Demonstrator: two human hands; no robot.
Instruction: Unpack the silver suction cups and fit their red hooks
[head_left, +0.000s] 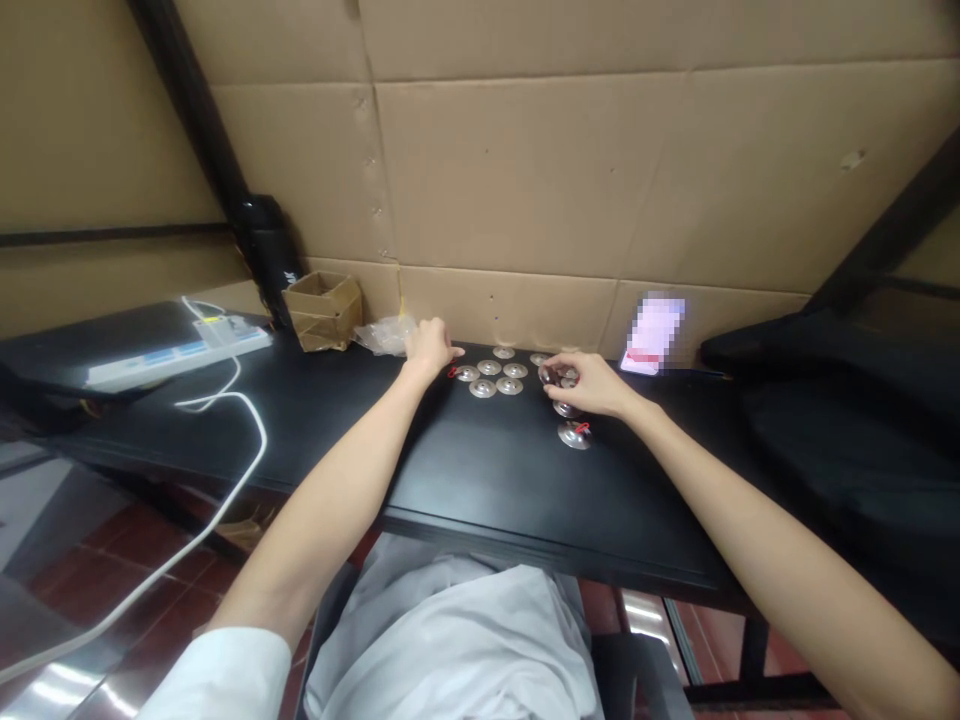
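Several small round silver metal discs point(495, 377) lie in rows at the back of the black table point(465, 480). My left hand point(431, 347) rests at the left end of the rows, fingers curled, touching a small red piece next to a disc. My right hand point(590, 383) is at the right end, fingers pinched on a silver disc point(559, 376). Two more discs lie just below it; the nearer one point(574, 434) carries a red piece.
A crumpled clear plastic bag point(382, 335) and a small cardboard box point(324, 309) sit behind my left hand. A white power strip point(176, 349) with a trailing cable lies at left. A phone point(654, 335) leans on the cardboard wall. Black fabric point(840, 400) covers the right side.
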